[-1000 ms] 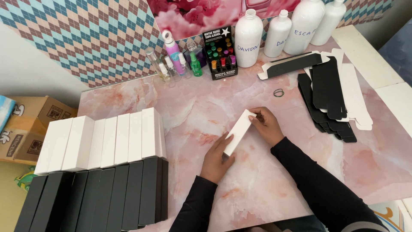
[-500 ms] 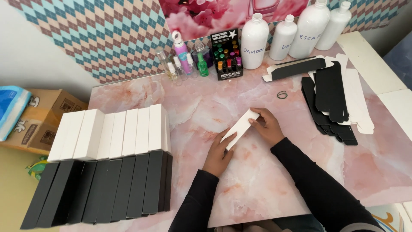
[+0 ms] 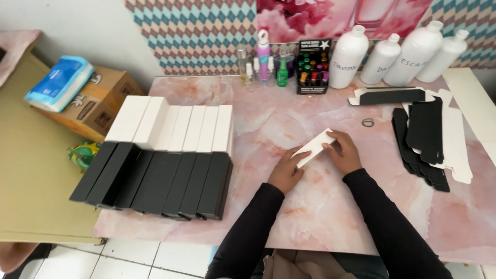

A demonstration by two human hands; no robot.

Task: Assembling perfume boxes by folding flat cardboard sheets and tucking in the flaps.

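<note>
Small white carton (image 3: 313,146), long and flat-sided, held tilted just above the pink marble-pattern table (image 3: 330,206), near its middle. Left hand (image 3: 285,171) grips the carton's lower left end, fingers closed on it. Right hand (image 3: 343,152) clamps the upper right end, fingers curled over the top edge. Both hands closed on the same carton, 1 at each end. Both arms in black sleeves.

Left of the hands: row of assembled white boxes (image 3: 175,126) standing side by side, and directly in front of it a row of assembled black boxes (image 3: 155,181), the 2 rows touching.

Right of the hands: stack of flat black carton blanks (image 3: 421,139) fanned out, with white undersides showing at the right edge. A small rubber band (image 3: 368,122) lies between the hands and that stack. 1 partly folded black blank (image 3: 392,96) lies further back.

Back edge of table: 4 white plastic bottles (image 3: 349,58), a black display box of small coloured vials (image 3: 313,67), several small spray bottles (image 3: 263,64).

Off the table, left: cardboard box (image 3: 98,106) with a blue tissue pack (image 3: 59,82) on top.
</note>
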